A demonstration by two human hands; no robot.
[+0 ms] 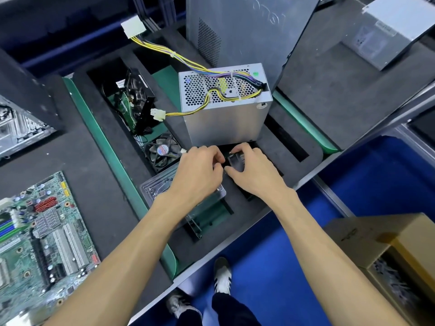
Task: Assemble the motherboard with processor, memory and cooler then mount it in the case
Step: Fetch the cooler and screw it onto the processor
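Head view: both forearms reach forward over a dark foam tray with cut-out pockets, seen from above.
Feet: two shoes on the blue floor, partly cut off by the bench edge.
Motherboard: the green board lies flat on the bench at lower left, well apart from the hands; its lower corner runs out of frame.
Cardboard box: an open box at lower right, contents too blurred to name.
Clear plastic cover: mostly hidden under the left wrist.
Left hand: fingers curled down at the small dark part; what they grip is hidden.
Right hand: thumb and fingers pinch a small dark part in a foam pocket; its kind cannot be made out.
Fan: a black fan sits in the pocket just left of the hands.
Power supply: a silver box with yellow wires stands just beyond the hands.
Case: a grey panel stands upright behind, top cut off.
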